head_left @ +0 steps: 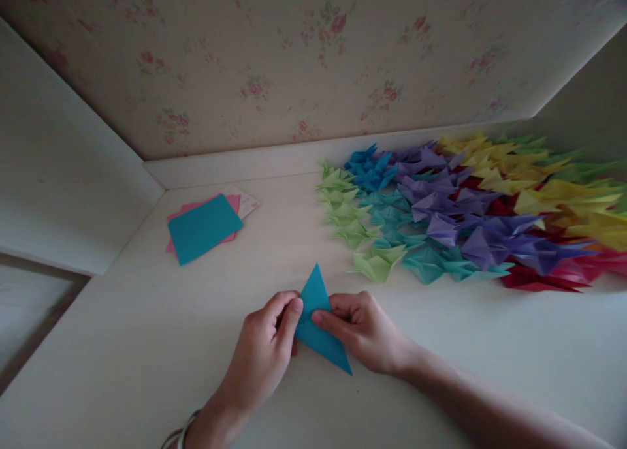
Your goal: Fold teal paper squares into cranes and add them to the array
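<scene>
1. A smooth white tabletop (132, 344) meets a low white ledge (235, 164) below beige wallpaper with pink flowers (206, 90); a plain white panel (59, 155) stands at the left.
2. Above the tabletop's near part, the person's left hand (269, 338) and right hand (367, 328) both pinch a folded blue paper triangle (319, 339).
3. A flat blue paper sheet (203, 230) lies over pink paper (230, 207), far left.
4. Rows of multicoloured folded-paper figures (441, 191) cover the far right.

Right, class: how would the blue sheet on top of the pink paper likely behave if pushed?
The blue sheet probably slides easily, lying flat and askew over the pink paper. It looks thin, so it's likely light and apt to bend.
</scene>
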`<state>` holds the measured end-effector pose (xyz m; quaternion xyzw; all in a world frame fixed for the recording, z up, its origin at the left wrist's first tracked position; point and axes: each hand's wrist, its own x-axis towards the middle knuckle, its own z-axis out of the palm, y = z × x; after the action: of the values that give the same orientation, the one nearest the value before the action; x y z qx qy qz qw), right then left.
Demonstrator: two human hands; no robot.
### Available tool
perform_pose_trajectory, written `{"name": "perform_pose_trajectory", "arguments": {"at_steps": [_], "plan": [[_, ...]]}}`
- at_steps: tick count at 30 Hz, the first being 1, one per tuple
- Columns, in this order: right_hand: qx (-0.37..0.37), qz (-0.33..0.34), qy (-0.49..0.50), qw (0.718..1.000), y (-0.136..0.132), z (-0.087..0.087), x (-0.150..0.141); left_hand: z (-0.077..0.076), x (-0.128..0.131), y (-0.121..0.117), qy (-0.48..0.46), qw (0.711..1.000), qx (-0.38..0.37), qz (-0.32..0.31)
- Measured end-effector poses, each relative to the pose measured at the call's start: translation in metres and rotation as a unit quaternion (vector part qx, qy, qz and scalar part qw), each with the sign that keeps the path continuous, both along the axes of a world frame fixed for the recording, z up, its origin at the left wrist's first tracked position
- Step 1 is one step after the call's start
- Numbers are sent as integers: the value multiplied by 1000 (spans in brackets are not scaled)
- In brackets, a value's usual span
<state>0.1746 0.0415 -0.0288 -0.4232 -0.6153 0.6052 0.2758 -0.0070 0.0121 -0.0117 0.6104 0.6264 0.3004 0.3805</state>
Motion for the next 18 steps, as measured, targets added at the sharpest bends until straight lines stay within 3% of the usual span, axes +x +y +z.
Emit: {"name": "perform_pose_trajectory", "arguments": {"at_steps": [3,5,9,18], "plan": [[-14,34,1,999,-1,2,-1,-2,1,-1,37,997,59,-23],[-26,34,14,999,-1,4,0,-2,1,-2,32,996,52,-61],[-25,-30,20,999,2,6,2,2,1,-4,2,994,-2,-113],[-41,-117,95,988,4,9,-1,10,-3,-3,-37,991,-54,-116]]}}
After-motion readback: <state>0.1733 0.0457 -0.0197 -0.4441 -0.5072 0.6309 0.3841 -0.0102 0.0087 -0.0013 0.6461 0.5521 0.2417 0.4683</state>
